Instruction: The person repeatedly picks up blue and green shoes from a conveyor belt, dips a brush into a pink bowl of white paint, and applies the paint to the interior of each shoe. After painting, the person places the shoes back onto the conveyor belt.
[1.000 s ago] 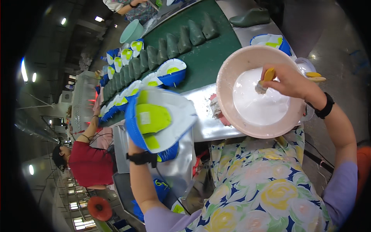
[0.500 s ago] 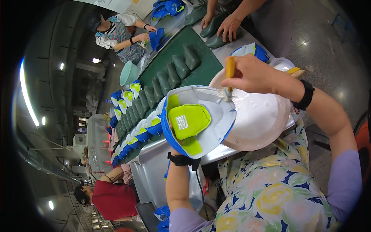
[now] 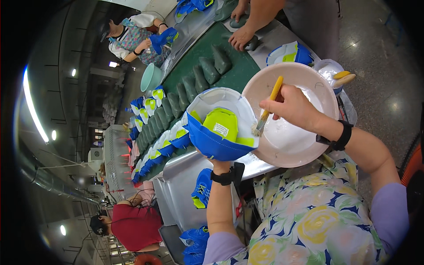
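My left hand [image 3: 217, 164], mostly hidden behind it, grips a blue and white shoe upper [image 3: 221, 148] from below. The upper opens toward me and shows a lime-green lining with a white label. In my right hand [image 3: 293, 104] is a brush [image 3: 275, 90] with a yellow handle, fingers closed round it. The pale bristles point down at the upper's right edge; whether they touch it I cannot tell. Behind my right hand stands a wide pale pink basin [image 3: 304, 70] with white liquid in it.
Dark green shoe lasts [image 3: 182, 96] and several uppers [image 3: 167, 148] line a green belt [image 3: 238, 70]. A co-worker's hands [image 3: 242, 37] handle lasts at the far side. Past the basin are another upper [image 3: 289, 55] and a small tub [image 3: 329, 68] with brushes. Finished-looking shoes [image 3: 202, 187] lie on a metal tray [image 3: 176, 176].
The upper has tilted so its blue outside faces me. My right hand has lowered, and the brush has moved from the white inside to the right edge. The co-worker's hands have shifted.
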Motion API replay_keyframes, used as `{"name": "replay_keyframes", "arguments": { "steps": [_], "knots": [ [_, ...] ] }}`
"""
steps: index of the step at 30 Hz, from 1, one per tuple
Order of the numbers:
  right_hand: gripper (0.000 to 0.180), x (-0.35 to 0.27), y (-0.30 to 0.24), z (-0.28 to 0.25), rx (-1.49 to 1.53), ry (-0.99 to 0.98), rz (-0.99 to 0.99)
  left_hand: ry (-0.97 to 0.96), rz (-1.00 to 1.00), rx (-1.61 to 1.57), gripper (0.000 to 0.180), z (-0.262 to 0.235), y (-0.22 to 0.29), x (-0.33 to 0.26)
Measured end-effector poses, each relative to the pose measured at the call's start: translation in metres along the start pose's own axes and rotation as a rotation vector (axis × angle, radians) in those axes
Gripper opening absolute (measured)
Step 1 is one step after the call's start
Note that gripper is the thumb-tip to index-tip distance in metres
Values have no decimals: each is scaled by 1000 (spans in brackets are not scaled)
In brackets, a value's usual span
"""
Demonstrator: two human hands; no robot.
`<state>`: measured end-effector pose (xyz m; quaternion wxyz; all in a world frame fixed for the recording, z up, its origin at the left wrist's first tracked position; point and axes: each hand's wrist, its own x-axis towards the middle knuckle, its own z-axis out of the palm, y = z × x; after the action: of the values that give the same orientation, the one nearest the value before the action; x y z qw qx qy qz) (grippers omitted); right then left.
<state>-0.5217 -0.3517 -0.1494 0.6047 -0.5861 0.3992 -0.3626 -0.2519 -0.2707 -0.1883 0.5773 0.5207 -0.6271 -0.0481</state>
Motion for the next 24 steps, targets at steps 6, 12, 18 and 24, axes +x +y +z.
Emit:
{"name": "replay_keyframes", "arguments": {
  "steps": [6, 12, 18, 24],
  "knots": [
    [40, -13, -2, 10, 77, -25, -25, 126, 232, 284, 39, -6, -9, 12],
    [18, -9, -14, -18, -54, -49, -404, -279, -639, -404, 50, -37, -14, 40],
    [17, -3, -24, -10, -48, -111, -932, -480, -1099, -1153, 74, -26, 5, 4],
    [15, 4, -42, 22, -173, -335, -1304, -438, -1247, -1151, 80, 8, 27, -31]
  ]
}}
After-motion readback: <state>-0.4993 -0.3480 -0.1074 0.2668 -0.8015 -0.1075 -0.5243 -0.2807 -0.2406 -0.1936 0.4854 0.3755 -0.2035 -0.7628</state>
